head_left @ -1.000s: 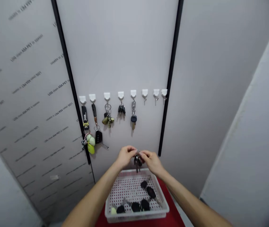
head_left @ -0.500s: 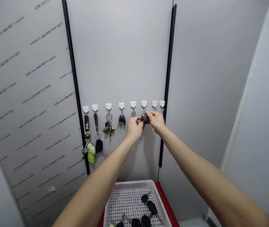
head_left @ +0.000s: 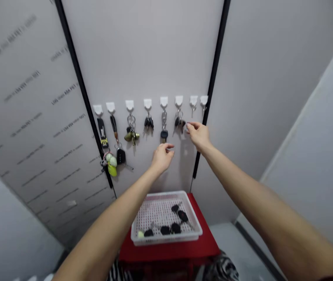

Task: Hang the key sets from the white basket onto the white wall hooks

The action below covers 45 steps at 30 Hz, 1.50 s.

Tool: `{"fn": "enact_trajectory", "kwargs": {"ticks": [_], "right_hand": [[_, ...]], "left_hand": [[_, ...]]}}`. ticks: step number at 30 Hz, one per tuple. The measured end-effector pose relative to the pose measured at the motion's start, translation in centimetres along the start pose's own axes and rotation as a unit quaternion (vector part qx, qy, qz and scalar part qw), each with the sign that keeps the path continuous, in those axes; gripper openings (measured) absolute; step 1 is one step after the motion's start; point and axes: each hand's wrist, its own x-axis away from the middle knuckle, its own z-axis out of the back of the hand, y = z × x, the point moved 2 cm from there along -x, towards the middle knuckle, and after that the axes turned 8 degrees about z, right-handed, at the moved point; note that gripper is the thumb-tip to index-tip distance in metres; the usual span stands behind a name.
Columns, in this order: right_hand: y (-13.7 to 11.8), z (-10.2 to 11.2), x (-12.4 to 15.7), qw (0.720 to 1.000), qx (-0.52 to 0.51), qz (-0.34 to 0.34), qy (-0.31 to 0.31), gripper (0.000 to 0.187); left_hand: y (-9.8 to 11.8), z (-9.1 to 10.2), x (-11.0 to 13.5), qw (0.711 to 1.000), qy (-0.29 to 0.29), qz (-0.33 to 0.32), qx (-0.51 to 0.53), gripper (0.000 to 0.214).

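A bunch of keys (head_left: 179,121) with dark heads hangs by its ring from a white hook (head_left: 178,100) on the wall panel. My right hand (head_left: 199,136) is just to the right of this bunch, fingers slightly apart and seemingly holding nothing. Lower and to the left, my left hand (head_left: 162,158) is open and empty, its fingers pointing right. Just above it a black-headed key (head_left: 164,134) dangles on a silver chain from the neighbouring hook.
Farther left hang more keys, including a black car key (head_left: 121,156) and a bunch with a yellow-green fob (head_left: 112,170). Small keys (head_left: 193,109) hang at the right. Below, a white perforated basket (head_left: 166,239) with several black-headed keys stands on a red table (head_left: 204,230).
Both hands have let go of the key bunch, which now hangs from its hook. They have drawn apart, the left one downward. The view has tilted down, showing more of the basket and table.
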Motion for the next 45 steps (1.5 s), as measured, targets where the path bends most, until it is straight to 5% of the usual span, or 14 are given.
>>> {"fn": "enact_trajectory", "kwargs": {"ticks": [4,7,11,14,17,24,29,34,38,45], "right_hand": [[3.3,-1.1,9.1,0.983,0.028,-0.02,-0.181,0.024],[5.1,-2.2,15.8,0.94,0.071,-0.011,-0.334,0.012],[6.1,-3.0,20.1,0.841,0.242,0.078,-0.477,0.019],[5.9,-3.4,20.8,0.809,0.279,0.111,-0.506,0.021],[5.8,-3.6,20.8,0.816,0.275,0.107,-0.497,0.017],[6.4,-3.0,18.1,0.894,0.1,0.012,-0.437,0.021],[5.7,-1.8,15.0,0.935,-0.013,-0.073,-0.346,0.025],[4.3,-0.5,12.3,0.962,-0.062,-0.071,-0.255,0.023],[3.1,0.6,9.1,0.974,-0.107,-0.062,-0.187,0.023],[-0.9,3.1,1.1,0.989,-0.143,-0.036,-0.032,0.021]], "left_hand": [[-7.5,-1.8,5.2,0.994,-0.077,0.075,-0.019,0.019],[-11.9,-3.5,8.8,0.974,-0.163,0.132,-0.082,0.019],[-14.2,-5.1,11.3,0.946,-0.238,0.148,-0.164,0.024],[-14.4,-5.7,11.8,0.94,-0.251,0.142,-0.183,0.024],[-14.5,-5.8,11.9,0.941,-0.248,0.143,-0.182,0.025],[-13.4,-5.6,10.6,0.967,-0.216,0.116,-0.073,0.033],[-11.1,-5.6,8.1,0.964,-0.195,0.153,0.093,0.021],[-9.0,-5.4,5.5,0.959,-0.155,0.172,0.164,0.014],[-5.8,-5.1,3.0,0.971,-0.127,0.132,0.156,0.015],[2.8,-3.9,-1.0,0.994,-0.093,0.015,0.054,0.031]]}}
